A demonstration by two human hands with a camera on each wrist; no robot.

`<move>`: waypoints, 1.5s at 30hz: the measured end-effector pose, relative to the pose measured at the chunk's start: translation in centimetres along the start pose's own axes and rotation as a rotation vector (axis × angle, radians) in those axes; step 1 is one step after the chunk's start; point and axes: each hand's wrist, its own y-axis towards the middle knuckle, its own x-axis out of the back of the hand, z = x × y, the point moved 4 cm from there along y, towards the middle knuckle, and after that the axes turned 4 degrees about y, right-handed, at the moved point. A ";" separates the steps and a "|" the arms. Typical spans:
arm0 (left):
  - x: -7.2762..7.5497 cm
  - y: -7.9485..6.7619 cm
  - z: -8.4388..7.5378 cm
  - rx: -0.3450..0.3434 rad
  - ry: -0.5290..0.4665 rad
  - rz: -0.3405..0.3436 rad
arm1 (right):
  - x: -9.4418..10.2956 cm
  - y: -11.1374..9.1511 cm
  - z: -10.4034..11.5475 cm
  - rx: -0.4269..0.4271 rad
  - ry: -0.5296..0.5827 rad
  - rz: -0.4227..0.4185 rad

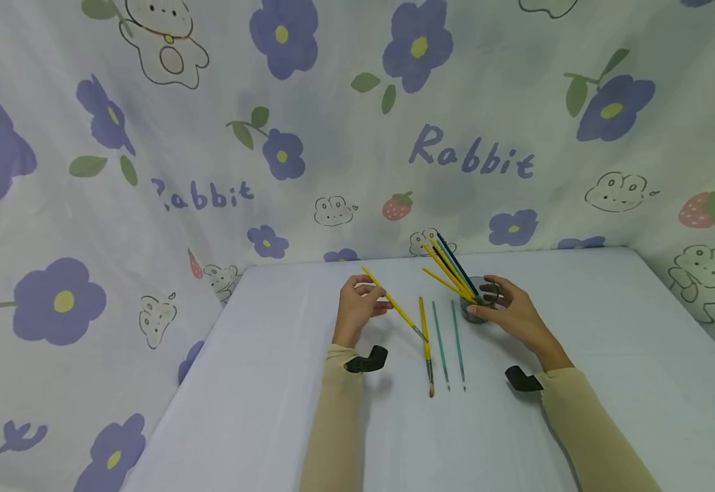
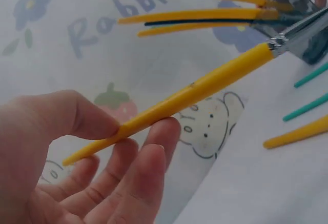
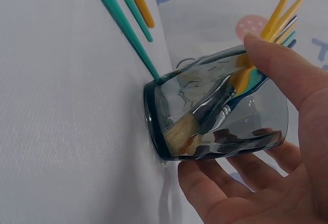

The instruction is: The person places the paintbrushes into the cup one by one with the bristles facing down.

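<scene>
My left hand pinches a yellow paintbrush near the thin end of its handle, between thumb and fingertips. The brush slants down to the right, its metal ferrule crossing over another yellow paintbrush on the table. My right hand grips a smoky glass cup, thumb at the rim and fingers along the far side. Inside the cup, several yellow and dark paintbrushes lean to the left, bristles down. Two green paintbrushes lie side by side between the hands.
The white tabletop runs back to a hanging cloth printed with purple flowers and rabbits. The same printed cloth covers the left side. A black band end sticks out at the left cuff, and another at the right.
</scene>
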 end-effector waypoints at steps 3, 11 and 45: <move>-0.4 -0.2 -0.4 -0.024 -0.056 -0.001 | -0.1 0.0 -0.2 -0.002 0.009 -0.004; -1.4 -0.6 -1.3 -0.089 -0.148 -0.028 | -0.4 0.0 -0.1 -0.003 0.005 -0.009; -7.1 0.2 -4.7 -0.204 -0.138 0.007 | -0.1 -0.1 0.1 0.008 0.004 -0.006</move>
